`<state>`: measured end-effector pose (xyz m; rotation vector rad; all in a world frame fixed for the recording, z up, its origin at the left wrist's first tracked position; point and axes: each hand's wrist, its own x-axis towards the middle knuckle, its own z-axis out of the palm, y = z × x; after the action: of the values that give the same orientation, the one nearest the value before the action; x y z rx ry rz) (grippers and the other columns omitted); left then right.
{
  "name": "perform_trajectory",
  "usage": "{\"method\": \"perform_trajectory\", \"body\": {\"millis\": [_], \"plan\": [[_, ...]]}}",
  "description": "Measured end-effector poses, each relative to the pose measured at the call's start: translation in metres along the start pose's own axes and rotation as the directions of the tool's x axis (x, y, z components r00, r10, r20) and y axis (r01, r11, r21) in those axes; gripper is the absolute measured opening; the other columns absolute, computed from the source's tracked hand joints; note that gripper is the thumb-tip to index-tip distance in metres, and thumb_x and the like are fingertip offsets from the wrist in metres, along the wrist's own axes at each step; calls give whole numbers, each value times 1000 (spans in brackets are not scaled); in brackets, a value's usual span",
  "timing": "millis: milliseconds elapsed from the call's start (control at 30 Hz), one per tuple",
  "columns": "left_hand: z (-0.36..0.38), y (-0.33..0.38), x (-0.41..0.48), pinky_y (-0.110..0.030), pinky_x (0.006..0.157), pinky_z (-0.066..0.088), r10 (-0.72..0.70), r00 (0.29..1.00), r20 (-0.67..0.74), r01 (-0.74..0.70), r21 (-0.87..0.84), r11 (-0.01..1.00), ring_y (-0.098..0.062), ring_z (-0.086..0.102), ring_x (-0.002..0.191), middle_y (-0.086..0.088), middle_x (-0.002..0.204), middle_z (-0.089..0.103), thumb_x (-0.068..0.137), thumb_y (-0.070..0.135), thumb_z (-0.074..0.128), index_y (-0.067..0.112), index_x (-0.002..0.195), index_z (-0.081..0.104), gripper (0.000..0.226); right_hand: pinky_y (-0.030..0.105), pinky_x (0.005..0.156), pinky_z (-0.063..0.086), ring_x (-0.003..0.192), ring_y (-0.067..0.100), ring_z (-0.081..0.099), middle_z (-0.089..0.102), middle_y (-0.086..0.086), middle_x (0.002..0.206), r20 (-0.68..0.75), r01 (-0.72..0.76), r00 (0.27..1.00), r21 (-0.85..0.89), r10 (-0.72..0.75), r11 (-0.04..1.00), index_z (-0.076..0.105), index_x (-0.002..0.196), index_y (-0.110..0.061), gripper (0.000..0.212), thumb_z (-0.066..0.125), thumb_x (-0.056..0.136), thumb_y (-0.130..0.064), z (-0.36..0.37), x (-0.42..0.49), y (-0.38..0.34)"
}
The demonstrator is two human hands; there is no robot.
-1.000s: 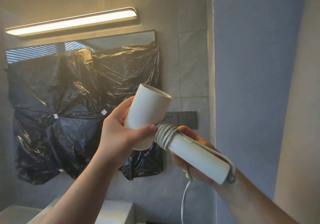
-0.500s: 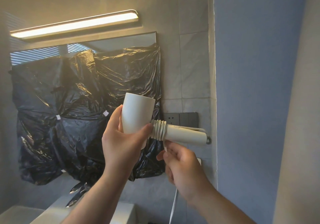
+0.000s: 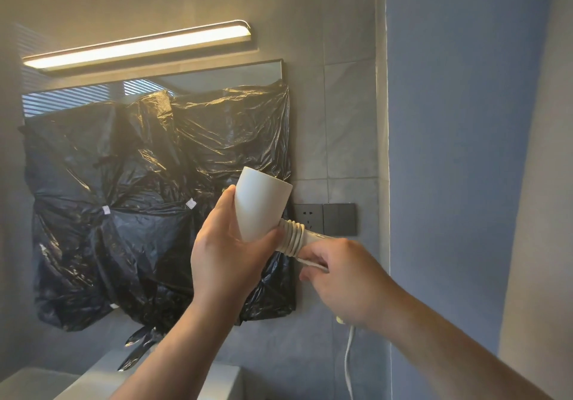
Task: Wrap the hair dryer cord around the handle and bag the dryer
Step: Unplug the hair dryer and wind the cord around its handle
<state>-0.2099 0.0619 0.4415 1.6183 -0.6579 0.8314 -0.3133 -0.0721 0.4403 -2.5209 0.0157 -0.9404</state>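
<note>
Left hand (image 3: 229,263) grips the dryer (image 3: 260,204) barrel, mouth tilted up-left, right hand (image 3: 344,278) pinches cord (image 3: 291,238) coiled on the handle running right, all held mid-air before the wall (image 3: 347,120), socket (image 3: 310,216) just behind.

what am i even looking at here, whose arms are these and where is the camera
There is no machine here: the camera sits on a person's head and looks out over their two bare arms in a bathroom. The left hand grips the barrel of a white hair dryer. The right hand covers the handle and holds the cord, which is already coiled in several turns at the top of the handle; the rest hangs down. Behind are a mirror covered with black plastic sheeting, a lit lamp and a dark wall socket.
</note>
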Motion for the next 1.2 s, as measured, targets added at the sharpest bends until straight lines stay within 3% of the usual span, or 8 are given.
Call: {"method": "perform_trajectory", "body": {"millis": [233,433,567,633,733,900,1033,1200], "plan": [[-5,3,6,-42,80,57,8,990,138,-12,28,1000,-13,63,95,20,100,64,54,47,79,50,131,47,83,24,74,52,79,4,65,70,-12,81,122,47,992,-64,-39,997,69,85,-27,10,65,82,-18,-29,14,-3],[-10,5,9,-43,88,56,29,980,196,-27,-11,1000,-12,64,105,15,118,67,46,57,73,44,141,45,99,24,65,50,74,5,62,69,-9,75,79,16,997,-89,-9,996,73,75,-24,13,75,71,-36,-45,17,-3],[-15,5,13,-28,77,57,41,965,260,-22,-78,997,-1,64,93,16,106,69,48,48,79,43,136,53,92,9,56,44,63,-5,58,69,-11,67,135,-23,991,53,16,998,74,73,-22,10,81,69,-28,-50,19,-1],[-18,8,14,-17,67,54,47,950,309,-2,-142,990,4,65,88,19,99,69,49,39,83,45,130,58,85,14,57,46,58,-3,57,69,-8,64,175,-60,984,110,40,992,73,69,-19,15,85,64,-27,-54,21,2],[-21,15,14,-16,61,54,74,927,367,4,-207,978,1,66,85,25,95,68,51,32,85,55,113,59,71,20,54,46,54,2,55,63,-7,56,249,-125,967,257,60,958,69,61,-16,21,89,60,-23,-59,22,7],[-22,17,14,-26,62,59,54,925,376,61,-288,956,-9,69,88,18,98,71,51,30,86,43,120,65,74,20,46,41,51,10,50,58,-5,54,307,-174,951,568,-11,805,63,59,-18,25,88,58,-22,-50,19,20],[-19,16,15,-46,70,62,29,922,386,129,-377,917,-24,71,95,2,106,74,46,38,86,42,122,65,78,25,59,46,65,16,53,58,5,76,324,-200,940,778,-107,596,63,70,-19,36,90,54,-38,-44,20,36],[-15,18,12,-33,61,58,-2,915,404,233,-522,821,-20,72,85,-2,99,77,45,33,85,38,110,72,66,23,60,52,65,13,60,63,2,80,343,-263,931,867,-124,424,65,76,-19,40,88,54,-43,-38,25,45]]}}
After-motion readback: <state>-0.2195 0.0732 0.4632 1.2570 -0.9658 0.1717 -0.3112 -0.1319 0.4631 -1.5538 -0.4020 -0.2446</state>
